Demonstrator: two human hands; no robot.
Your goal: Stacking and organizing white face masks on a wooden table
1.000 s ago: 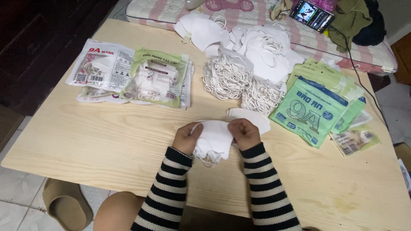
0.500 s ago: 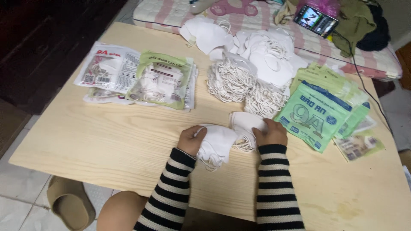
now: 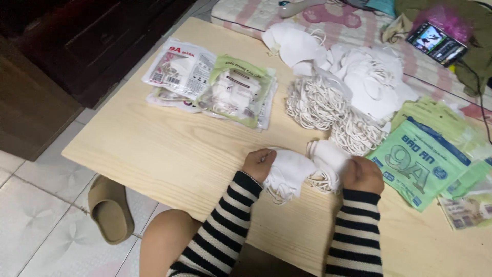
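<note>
At the near edge of the wooden table [image 3: 154, 154], between my striped sleeves, I am holding two small bunches of white face masks. My left hand [image 3: 259, 164] is closing its fingers over one folded white bunch [image 3: 288, 172], pinching it at its left end so that the loose part is drooping toward me over the table. My right hand [image 3: 363, 174] is curling around a second bunch [image 3: 328, 161] just beside the first, with its ear loops poking out under my knuckles; the two bunches are touching in the gap between my hands. Judging from how things are lying, the packing is only partly done: a few filled packets [image 3: 215, 87] are stacking up at the far left, well apart from my hands, while a big heap of loose masks [image 3: 353, 87] with tangled loops is waiting beyond my right hand, so I reckon most of the work is left. Empty green pouches [image 3: 423, 161] are lying flat just to the right of my right hand, near enough to reach. Farther off, a phone [image 3: 435, 42] is resting on a pink striped mat [image 3: 328, 20], and a tan slipper [image 3: 108, 210] is sitting on the tiled floor [image 3: 31, 236] by my knee.
</note>
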